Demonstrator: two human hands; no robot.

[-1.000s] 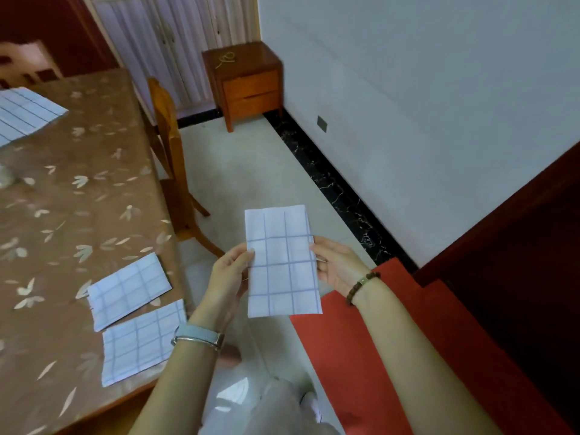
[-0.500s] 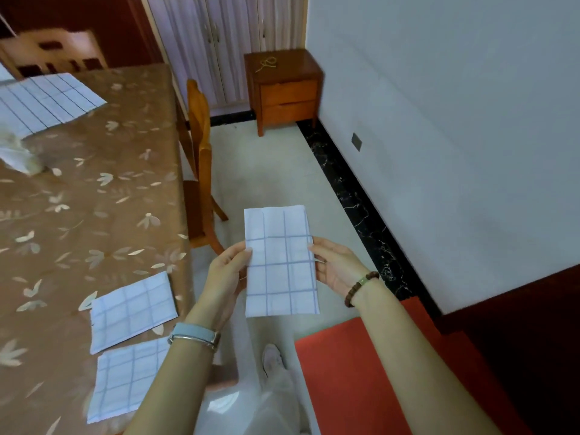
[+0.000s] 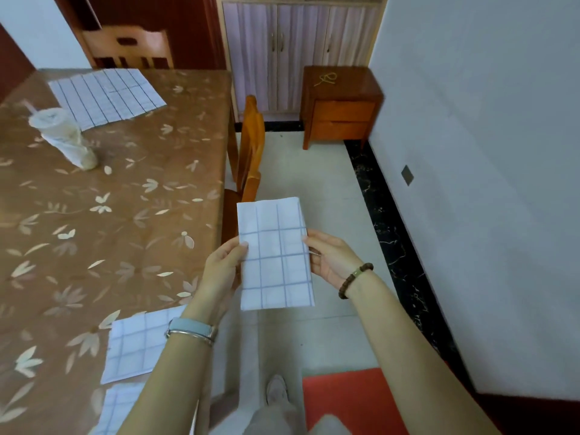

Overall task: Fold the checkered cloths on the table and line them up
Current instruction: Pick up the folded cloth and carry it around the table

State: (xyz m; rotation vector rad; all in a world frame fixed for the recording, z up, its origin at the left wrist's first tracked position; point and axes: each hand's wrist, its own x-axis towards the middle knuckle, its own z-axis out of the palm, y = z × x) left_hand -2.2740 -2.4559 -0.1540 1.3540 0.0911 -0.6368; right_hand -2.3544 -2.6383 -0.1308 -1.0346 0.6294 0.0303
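Observation:
A folded white cloth with blue checks (image 3: 274, 255) is held upright in the air, off the table's right edge, above the floor. My left hand (image 3: 224, 271) pinches its left edge and my right hand (image 3: 329, 260) grips its right edge. Two folded checkered cloths lie near the table's front edge: one (image 3: 138, 343) by my left wrist, another (image 3: 120, 406) below it, partly hidden by my left arm. A larger unfolded checkered cloth (image 3: 106, 95) lies spread at the far end of the table (image 3: 110, 215).
A plastic cup with a straw (image 3: 62, 136) stands on the table's left part. A wooden chair (image 3: 249, 158) is tucked at the table's right side, another chair (image 3: 128, 48) at the far end. A wooden nightstand (image 3: 340, 105) stands by the wall, a red mat (image 3: 354, 400) on the floor.
The view has swung left and up, bringing more of the table, the cup and the far cloth into sight. Both hands still hold the folded cloth the same way.

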